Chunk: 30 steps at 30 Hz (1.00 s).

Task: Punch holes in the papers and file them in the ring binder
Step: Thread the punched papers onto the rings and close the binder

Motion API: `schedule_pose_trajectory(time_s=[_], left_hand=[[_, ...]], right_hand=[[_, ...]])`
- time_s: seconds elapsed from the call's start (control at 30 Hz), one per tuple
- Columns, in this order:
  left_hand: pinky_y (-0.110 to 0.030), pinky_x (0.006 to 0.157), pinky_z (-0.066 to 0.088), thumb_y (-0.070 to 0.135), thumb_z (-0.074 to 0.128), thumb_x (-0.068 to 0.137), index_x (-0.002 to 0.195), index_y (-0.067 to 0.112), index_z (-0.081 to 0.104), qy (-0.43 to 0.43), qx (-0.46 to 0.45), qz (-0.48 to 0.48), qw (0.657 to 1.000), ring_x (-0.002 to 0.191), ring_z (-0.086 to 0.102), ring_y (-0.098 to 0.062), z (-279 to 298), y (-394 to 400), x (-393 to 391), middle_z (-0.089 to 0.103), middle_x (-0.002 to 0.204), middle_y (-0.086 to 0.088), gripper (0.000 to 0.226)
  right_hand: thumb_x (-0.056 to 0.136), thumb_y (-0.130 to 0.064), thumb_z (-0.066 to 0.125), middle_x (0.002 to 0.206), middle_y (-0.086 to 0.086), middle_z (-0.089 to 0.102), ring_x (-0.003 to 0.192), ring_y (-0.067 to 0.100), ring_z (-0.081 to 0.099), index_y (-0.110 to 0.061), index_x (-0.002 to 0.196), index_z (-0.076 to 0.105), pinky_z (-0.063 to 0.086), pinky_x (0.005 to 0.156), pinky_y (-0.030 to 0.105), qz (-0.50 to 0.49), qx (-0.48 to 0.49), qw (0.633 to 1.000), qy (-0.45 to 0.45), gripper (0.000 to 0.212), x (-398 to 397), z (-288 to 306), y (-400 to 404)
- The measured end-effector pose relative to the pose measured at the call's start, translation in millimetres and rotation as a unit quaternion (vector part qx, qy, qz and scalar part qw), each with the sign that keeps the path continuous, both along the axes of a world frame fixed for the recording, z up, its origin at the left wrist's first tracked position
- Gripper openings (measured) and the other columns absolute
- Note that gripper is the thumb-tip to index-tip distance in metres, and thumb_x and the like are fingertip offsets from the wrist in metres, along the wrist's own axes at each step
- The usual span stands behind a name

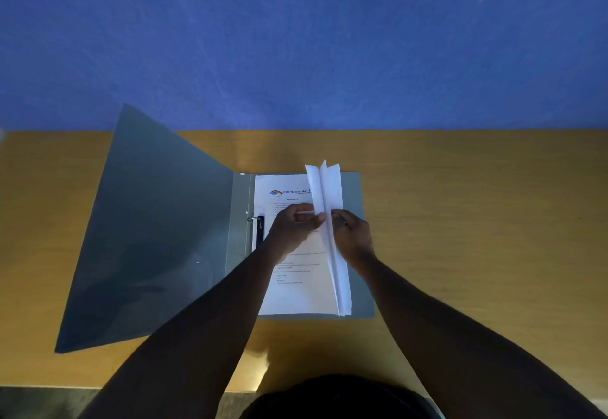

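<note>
head camera view looks down on a yellow-brown wooden table (460, 221) set against a blue wall (296, 40). an open grey ring binder (154, 237) lies on the table, its front cover tilted up to the left and its back cover flat on the wood. along the spine a metal ring (252, 219) and a black clamp bar (260, 233) sit just beside the left edge of a printed sheet (296, 287), which lies flat on the back cover with a coloured logo and the words "rainbow art" near its top. above the right part of that sheet, a folded bundle of white papers (329, 188) stands on edge, running from near the binder's far edge to its near edge, with its leaves fanning apart at the far end. the left hand (292, 229) reaches in from the lower left, its fingers curled and its fingertips pinching the left face of the bundle at about mid-length. the right hand (352, 234) comes in from the lower right, and its thumb and fingers grip the right face of the same bundle, directly opposite the left hand. both bare forearms stretch across the near edge of the table. at the bottom edge, between the arms, a dark rounded shape shows, too dim to make out.
</note>
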<state>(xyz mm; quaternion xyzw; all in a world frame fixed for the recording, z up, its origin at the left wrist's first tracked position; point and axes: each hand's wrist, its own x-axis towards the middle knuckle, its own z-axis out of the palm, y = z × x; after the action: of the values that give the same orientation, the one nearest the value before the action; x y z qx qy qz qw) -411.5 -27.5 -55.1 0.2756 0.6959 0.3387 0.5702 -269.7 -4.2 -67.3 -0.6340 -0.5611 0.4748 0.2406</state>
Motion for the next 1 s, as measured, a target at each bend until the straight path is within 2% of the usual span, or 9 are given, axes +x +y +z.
schedule_pose_trajectory(time_s=[0.07, 0.17, 0.4, 0.57, 0.67, 0.73, 0.8, 0.9, 1.0], left_hand=[[-0.029, 0.073, 0.055, 0.021, 0.074, 0.088, 0.108, 0.018, 0.065, -0.007, 0.002, 0.013, 1.0, 0.075, 0.065, -0.015, 1.5, -1.1, -2.3, 0.071, 0.101, -0.004, 0.022], [-0.032, 0.074, 0.055, 0.015, 0.069, 0.09, 0.118, 0.013, 0.065, 0.036, -0.001, 0.05, 0.998, 0.081, 0.067, -0.019, 1.6, -2.7, -9.0, 0.072, 0.099, -0.003, 0.028], [-0.027, 0.072, 0.051, 0.016, 0.063, 0.088, 0.125, 0.022, 0.057, 0.169, 0.059, 0.171, 0.969, 0.089, 0.065, -0.02, -0.1, -5.6, -34.4, 0.065, 0.103, -0.003, 0.038], [-0.027, 0.075, 0.045, 0.014, 0.06, 0.092, 0.131, 0.018, 0.052, 0.273, 0.108, 0.211, 0.932, 0.081, 0.057, -0.021, 1.2, -9.6, -47.6, 0.056, 0.087, -0.001, 0.04], [-0.028, 0.081, 0.047, 0.001, 0.049, 0.094, 0.119, 0.021, 0.058, 0.321, 0.133, 0.202, 0.916, 0.097, 0.061, -0.021, 0.9, -12.2, -55.4, 0.064, 0.107, -0.001, 0.034], [-0.025, 0.079, 0.043, -0.002, 0.042, 0.093, 0.113, 0.027, 0.061, 0.374, 0.104, 0.194, 0.901, 0.096, 0.057, -0.015, -1.5, -15.9, -58.5, 0.063, 0.112, -0.004, 0.04], [-0.02, 0.074, 0.036, -0.002, 0.041, 0.091, 0.114, 0.031, 0.062, 0.403, 0.062, 0.202, 0.89, 0.088, 0.05, -0.01, -1.7, -19.7, -60.6, 0.059, 0.108, -0.007, 0.045], [-0.023, 0.072, 0.04, -0.01, 0.042, 0.081, 0.11, 0.028, 0.065, 0.436, 0.048, 0.161, 0.884, 0.094, 0.054, -0.019, 2.1, -25.0, -63.2, 0.05, 0.091, 0.003, 0.052], [-0.029, 0.077, 0.048, -0.008, 0.039, 0.079, 0.101, 0.029, 0.069, 0.422, 0.046, 0.141, 0.894, 0.096, 0.057, -0.023, 5.3, -27.1, -65.4, 0.043, 0.084, 0.012, 0.052]], right_hand=[[0.095, -0.019, 0.045, 0.078, 0.0, 0.066, 0.075, 0.016, 0.058, -0.013, 0.084, 0.07, 0.04, 0.07, 0.024, -0.016, -0.014, 1.0, 0.011, 0.028, 0.3, 0.5, -1.5], [0.097, -0.027, 0.046, 0.055, -0.007, 0.047, 0.056, 0.01, 0.045, -0.017, 0.059, 0.048, 0.036, 0.062, 0.025, -0.037, -0.023, 0.999, 0.018, 0.039, 0.6, -0.3, -3.3], [0.095, -0.032, 0.045, 0.059, -0.004, 0.047, 0.057, 0.013, 0.046, -0.015, 0.061, 0.042, 0.032, 0.051, 0.022, -0.015, -0.035, 0.997, -0.072, 0.039, -0.8, -3.6, 1.3], [0.094, -0.029, 0.047, 0.065, -0.009, 0.047, 0.067, 0.015, 0.047, -0.023, 0.06, 0.04, 0.032, 0.057, 0.023, -0.028, -0.03, 0.993, -0.109, 0.036, -0.1, -7.5, -0.9], [0.095, -0.031, 0.048, 0.08, -0.001, 0.057, 0.077, 0.019, 0.054, -0.019, 0.076, 0.052, 0.038, 0.069, 0.024, -0.022, -0.037, 0.994, -0.099, 0.023, -0.1, -9.4, -1.4], [0.095, -0.033, 0.048, 0.082, -0.001, 0.057, 0.077, 0.018, 0.054, -0.019, 0.079, 0.053, 0.038, 0.069, 0.024, -0.025, -0.038, 0.995, -0.093, 0.022, 0.4, -9.7, -1.0], [0.095, -0.034, 0.047, 0.079, -0.002, 0.056, 0.075, 0.018, 0.053, -0.02, 0.074, 0.051, 0.037, 0.068, 0.024, -0.03, -0.04, 0.994, -0.092, 0.025, 1.0, -9.9, -0.7], [0.096, -0.037, 0.045, 0.072, -0.001, 0.055, 0.073, 0.02, 0.055, -0.019, 0.064, 0.048, 0.04, 0.067, 0.026, -0.033, -0.048, 0.994, -0.095, 0.037, 1.2, -9.9, -0.2], [0.098, -0.042, 0.039, 0.078, 0.005, 0.063, 0.078, 0.023, 0.06, -0.013, 0.075, 0.061, 0.047, 0.073, 0.031, -0.036, -0.058, 0.993, -0.097, 0.043, 0.5, -7.7, 1.0]])
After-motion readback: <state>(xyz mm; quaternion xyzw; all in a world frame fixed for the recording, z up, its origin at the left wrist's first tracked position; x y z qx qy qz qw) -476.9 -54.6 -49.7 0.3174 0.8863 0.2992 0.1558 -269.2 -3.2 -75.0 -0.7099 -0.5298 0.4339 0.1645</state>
